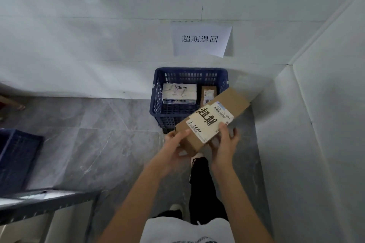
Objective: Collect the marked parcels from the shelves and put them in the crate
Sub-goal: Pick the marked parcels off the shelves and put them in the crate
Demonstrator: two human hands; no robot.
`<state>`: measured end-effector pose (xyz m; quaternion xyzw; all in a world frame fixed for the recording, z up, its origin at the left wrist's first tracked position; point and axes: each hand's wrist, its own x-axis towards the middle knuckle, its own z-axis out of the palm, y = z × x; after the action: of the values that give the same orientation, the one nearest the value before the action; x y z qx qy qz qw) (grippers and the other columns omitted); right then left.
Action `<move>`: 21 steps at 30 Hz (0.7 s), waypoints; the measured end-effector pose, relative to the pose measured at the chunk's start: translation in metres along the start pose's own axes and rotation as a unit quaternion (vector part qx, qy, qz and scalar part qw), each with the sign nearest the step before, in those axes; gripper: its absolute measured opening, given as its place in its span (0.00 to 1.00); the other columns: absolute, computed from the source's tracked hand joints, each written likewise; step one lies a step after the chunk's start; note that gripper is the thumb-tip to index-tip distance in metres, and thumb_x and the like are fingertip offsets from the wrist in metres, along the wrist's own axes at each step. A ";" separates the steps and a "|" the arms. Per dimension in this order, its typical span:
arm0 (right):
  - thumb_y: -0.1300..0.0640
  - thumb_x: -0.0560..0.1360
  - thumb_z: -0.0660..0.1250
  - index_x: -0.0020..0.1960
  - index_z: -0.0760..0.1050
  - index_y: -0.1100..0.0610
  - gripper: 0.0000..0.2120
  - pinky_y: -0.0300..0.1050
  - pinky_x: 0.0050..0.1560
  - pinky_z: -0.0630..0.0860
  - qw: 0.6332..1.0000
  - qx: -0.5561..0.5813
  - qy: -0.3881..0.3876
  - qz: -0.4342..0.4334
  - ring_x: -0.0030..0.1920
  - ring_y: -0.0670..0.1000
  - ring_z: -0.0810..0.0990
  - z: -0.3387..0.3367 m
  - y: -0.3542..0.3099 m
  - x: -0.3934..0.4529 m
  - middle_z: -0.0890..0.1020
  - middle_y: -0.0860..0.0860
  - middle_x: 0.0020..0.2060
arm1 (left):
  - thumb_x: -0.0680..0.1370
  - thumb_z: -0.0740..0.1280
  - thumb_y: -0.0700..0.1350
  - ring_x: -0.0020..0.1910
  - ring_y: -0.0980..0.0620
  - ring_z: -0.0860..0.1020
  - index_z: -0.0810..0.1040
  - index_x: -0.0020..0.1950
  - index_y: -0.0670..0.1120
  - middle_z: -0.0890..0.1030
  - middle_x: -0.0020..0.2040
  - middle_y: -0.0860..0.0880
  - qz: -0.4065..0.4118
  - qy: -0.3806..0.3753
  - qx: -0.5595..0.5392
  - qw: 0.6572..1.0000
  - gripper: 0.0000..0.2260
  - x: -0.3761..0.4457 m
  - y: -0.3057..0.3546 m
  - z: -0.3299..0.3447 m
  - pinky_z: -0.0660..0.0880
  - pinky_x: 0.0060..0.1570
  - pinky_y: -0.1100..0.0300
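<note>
A long brown cardboard parcel (213, 120) with a white label and black handwritten marks hangs tilted over the near right corner of the blue crate (158, 92). My left hand (175, 142) grips its near end from the left. My right hand (225, 140) holds the near end from the right, thumb on the label. Inside the crate lie a white marked box (179, 92) at the left and a small brown marked parcel (208, 94) at the right.
The crate stands on the grey tiled floor against a white wall, under a paper sign (200, 39). A white wall closes the right side. A second blue crate (15, 156) sits at the left, with a dark metal shelf edge (45, 201) below it.
</note>
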<state>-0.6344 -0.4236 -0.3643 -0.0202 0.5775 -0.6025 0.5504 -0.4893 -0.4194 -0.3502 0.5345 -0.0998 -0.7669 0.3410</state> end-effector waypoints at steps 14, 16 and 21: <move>0.48 0.79 0.63 0.67 0.72 0.56 0.20 0.48 0.60 0.74 0.935 -0.339 -0.075 0.074 0.59 0.52 0.78 0.019 -0.087 0.231 0.79 0.53 0.59 | 0.59 0.80 0.53 0.58 0.43 0.79 0.64 0.70 0.43 0.79 0.61 0.40 -0.096 -0.017 0.149 0.984 0.45 0.188 0.130 -0.019 0.76 0.57 0.50; 0.50 0.79 0.63 0.68 0.72 0.56 0.19 0.50 0.63 0.72 0.925 -0.365 -0.082 0.071 0.62 0.53 0.76 0.017 -0.073 0.252 0.79 0.54 0.61 | 0.62 0.78 0.55 0.58 0.44 0.79 0.72 0.66 0.44 0.81 0.59 0.42 -0.113 -0.028 0.151 0.982 0.37 0.213 0.126 -0.022 0.74 0.61 0.50; 0.53 0.81 0.62 0.65 0.74 0.54 0.14 0.48 0.64 0.72 0.920 -0.379 -0.075 0.065 0.59 0.49 0.77 0.030 -0.026 0.295 0.80 0.51 0.57 | 0.79 0.63 0.55 0.60 0.43 0.78 0.76 0.64 0.43 0.82 0.58 0.43 -0.082 0.074 0.139 0.984 0.20 0.283 0.119 -0.040 0.71 0.65 0.50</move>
<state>-0.7473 -0.6530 -0.5160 -0.2347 0.7194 -0.2983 0.5816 -0.4597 -0.6786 -0.5178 0.6381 -0.1359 -0.7293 0.2061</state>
